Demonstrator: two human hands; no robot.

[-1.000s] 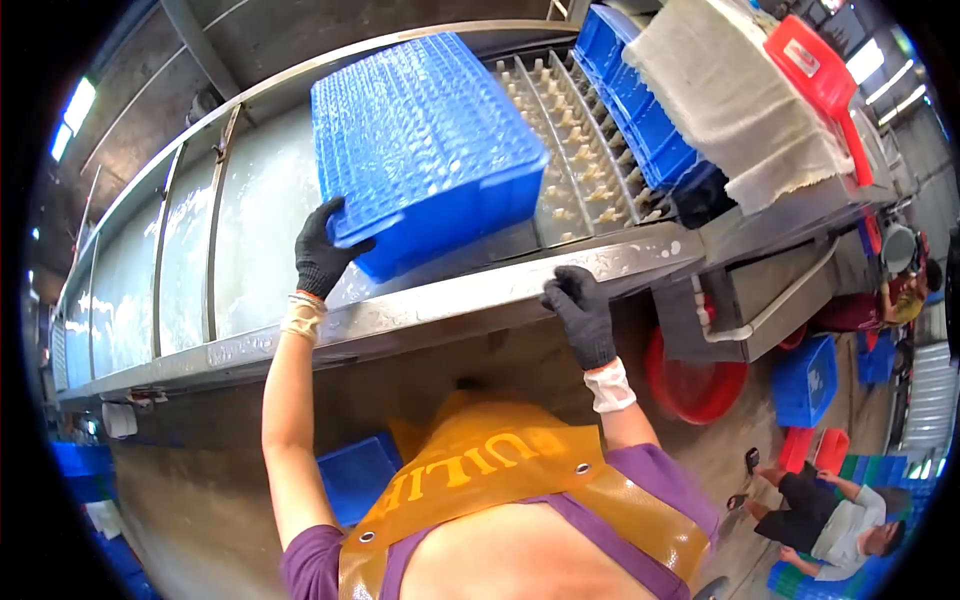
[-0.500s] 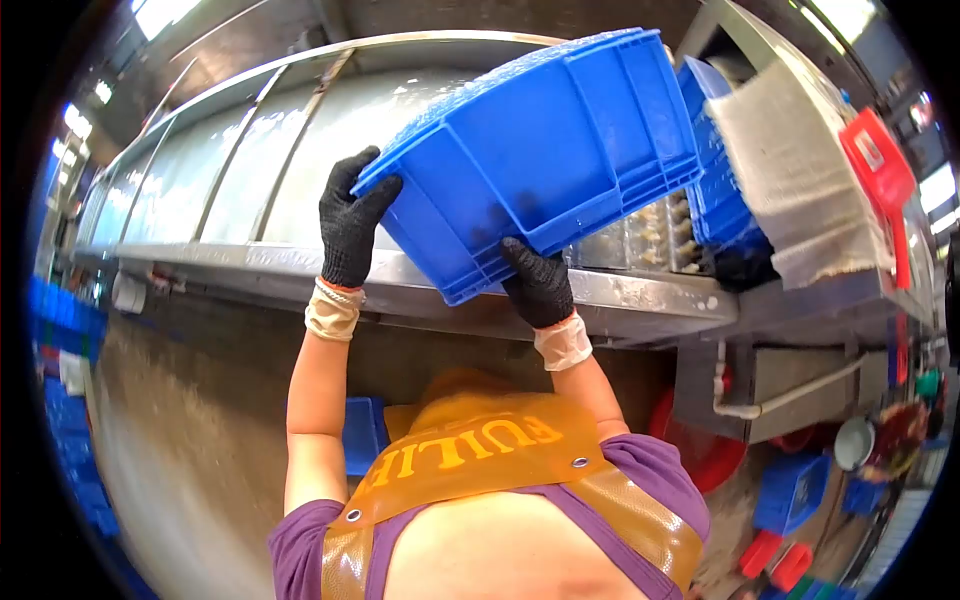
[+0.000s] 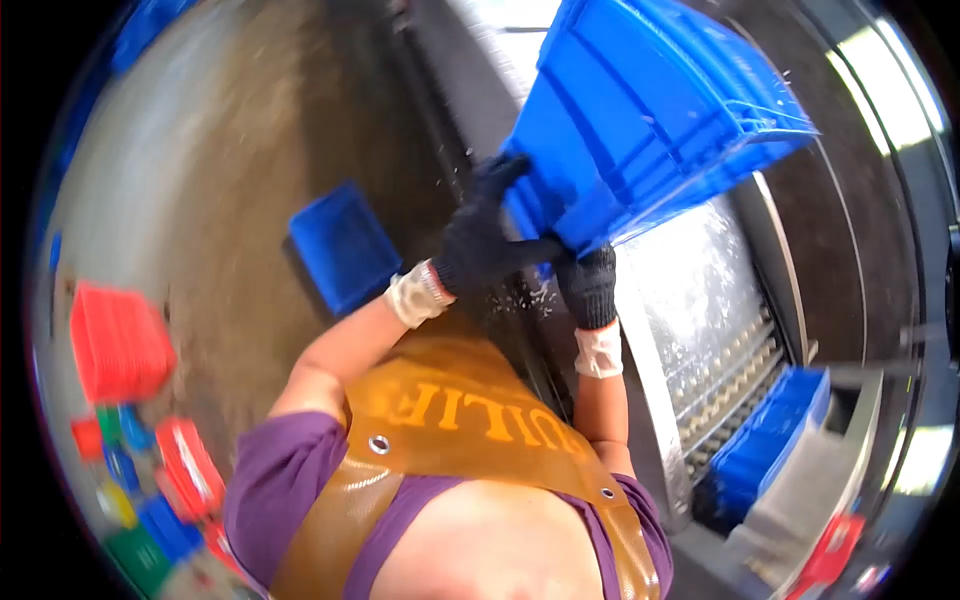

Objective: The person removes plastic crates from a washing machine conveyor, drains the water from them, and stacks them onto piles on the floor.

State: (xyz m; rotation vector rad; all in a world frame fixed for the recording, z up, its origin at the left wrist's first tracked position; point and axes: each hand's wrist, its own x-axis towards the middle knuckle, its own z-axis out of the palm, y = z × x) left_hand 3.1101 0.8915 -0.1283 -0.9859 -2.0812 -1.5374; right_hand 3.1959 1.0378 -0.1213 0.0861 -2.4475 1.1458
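A large blue crate (image 3: 640, 120) is held up and tilted at the upper right, its ribbed side facing me. Black-gloved, my left hand (image 3: 485, 235) grips the crate's lower left edge. My right hand (image 3: 588, 280), in a matching glove, is at the crate's bottom corner, its fingers partly hidden by the crate. Water drops scatter around both hands.
The metal conveyor (image 3: 690, 290) with rows of rollers runs along the right, with another blue crate (image 3: 770, 440) at its end. A blue bin (image 3: 345, 248) is on the floor at centre left. Red crates (image 3: 120, 345) stand at the far left.
The view has swung toward the floor on the left. Both hands now have the crate raised off the conveyor; one second ago my right hand was free of it.
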